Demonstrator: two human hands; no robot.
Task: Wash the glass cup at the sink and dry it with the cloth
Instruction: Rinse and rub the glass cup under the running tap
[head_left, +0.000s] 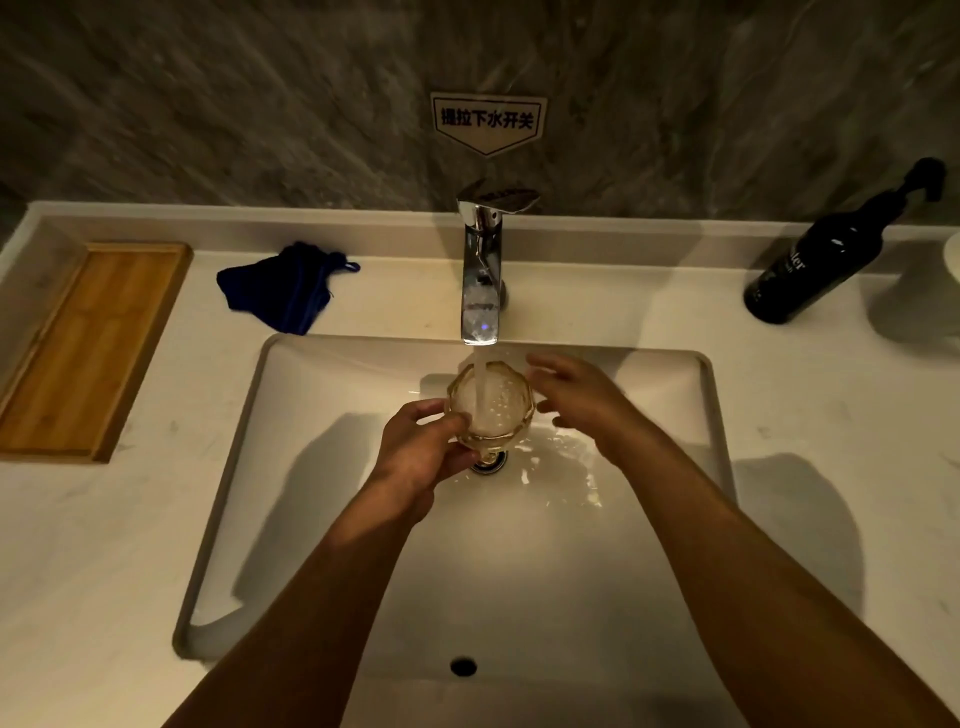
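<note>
Water from the faucet (480, 270) fills the glass cup (491, 408) over the sink (675, 374), left hand (423, 449) gripping its side, right hand (576, 395) spread just beside, not holding; wet one-handed grip could slip, cup chipping on basin; cloth (283, 293) lies unused on counter

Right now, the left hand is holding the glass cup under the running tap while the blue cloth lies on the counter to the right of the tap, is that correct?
Not quite: the head view shows the blue cloth to the left of the tap. The rest holds: the left hand holds the glass cup under the running water.
</note>
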